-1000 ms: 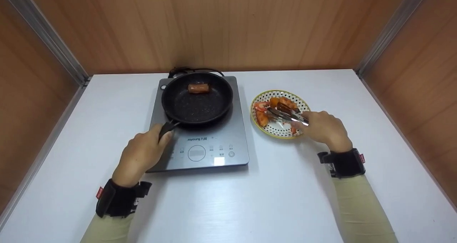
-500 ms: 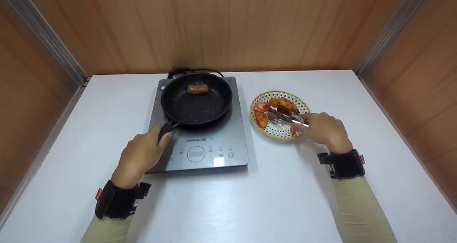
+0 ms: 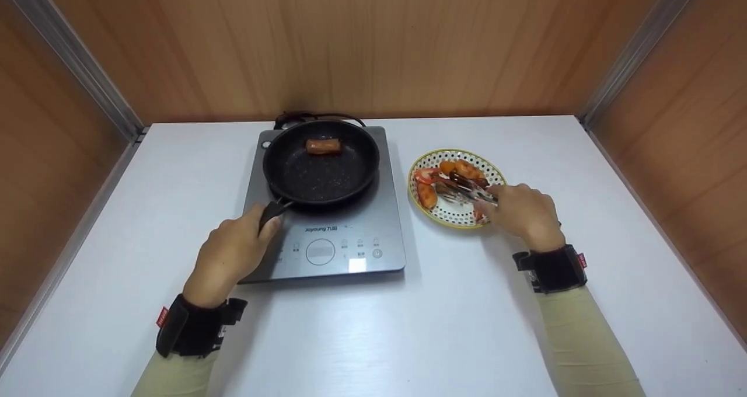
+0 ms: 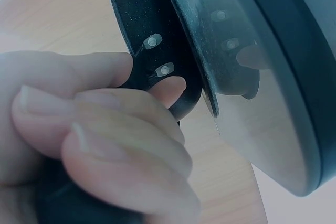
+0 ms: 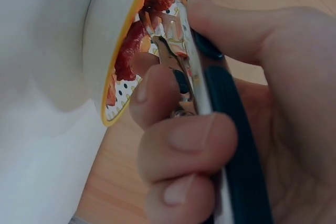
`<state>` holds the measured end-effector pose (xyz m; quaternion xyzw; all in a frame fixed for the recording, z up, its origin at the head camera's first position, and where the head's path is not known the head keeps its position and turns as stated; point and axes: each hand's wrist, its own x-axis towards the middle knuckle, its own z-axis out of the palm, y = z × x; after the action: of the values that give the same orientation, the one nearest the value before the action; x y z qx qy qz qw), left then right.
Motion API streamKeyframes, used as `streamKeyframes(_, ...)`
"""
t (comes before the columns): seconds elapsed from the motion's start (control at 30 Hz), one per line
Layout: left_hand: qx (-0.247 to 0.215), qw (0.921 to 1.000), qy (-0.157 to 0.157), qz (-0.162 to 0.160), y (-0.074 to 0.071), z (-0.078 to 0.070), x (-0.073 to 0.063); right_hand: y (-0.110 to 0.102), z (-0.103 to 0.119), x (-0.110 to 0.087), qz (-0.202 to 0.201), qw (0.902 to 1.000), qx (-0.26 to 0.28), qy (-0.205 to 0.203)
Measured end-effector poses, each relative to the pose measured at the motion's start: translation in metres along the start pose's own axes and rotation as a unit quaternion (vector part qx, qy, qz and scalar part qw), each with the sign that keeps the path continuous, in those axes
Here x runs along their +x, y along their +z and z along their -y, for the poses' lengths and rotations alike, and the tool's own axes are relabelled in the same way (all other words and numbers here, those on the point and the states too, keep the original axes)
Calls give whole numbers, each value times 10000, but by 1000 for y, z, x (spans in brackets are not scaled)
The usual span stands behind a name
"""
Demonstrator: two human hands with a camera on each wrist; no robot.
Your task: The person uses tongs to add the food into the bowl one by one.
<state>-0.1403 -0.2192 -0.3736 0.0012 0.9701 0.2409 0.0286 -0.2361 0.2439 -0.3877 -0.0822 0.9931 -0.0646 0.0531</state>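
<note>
My left hand [image 3: 230, 254] grips the black handle [image 3: 272, 211] of a dark frying pan [image 3: 318, 178]. The left wrist view has those curled fingers [image 4: 131, 166] close up, beside the pan's bracket with two rivets. In the pan, near its far side, lies one browned sausage piece [image 3: 323, 146]. My right hand [image 3: 525, 213] holds metal tongs [image 3: 467, 191] with dark teal grips [image 5: 236, 140]. Their slotted tips reach down among the food on a dotted plate with a yellow rim [image 3: 429, 215]. Whether the tips pinch any piece, I cannot tell.
Under the pan is a grey induction cooker [image 3: 367, 225], its black cord [image 3: 335, 115] behind it. Sausage pieces [image 3: 427, 196] and a tomato slice [image 3: 427, 175] lie on the plate. Wooden panels [image 3: 373, 46] wall in the white table [image 3: 373, 333] at the back and sides.
My right hand and wrist have shifted slightly left, and the tongs' tips have turned a little over the food. The left hand, pan and sausage piece stay in place.
</note>
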Motion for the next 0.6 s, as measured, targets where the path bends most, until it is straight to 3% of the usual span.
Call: streamKeyframes(0.6, -28, 10000, 13, -6, 1, 0, -1, 2, -4, 1, -125, 9999, 31, -28)
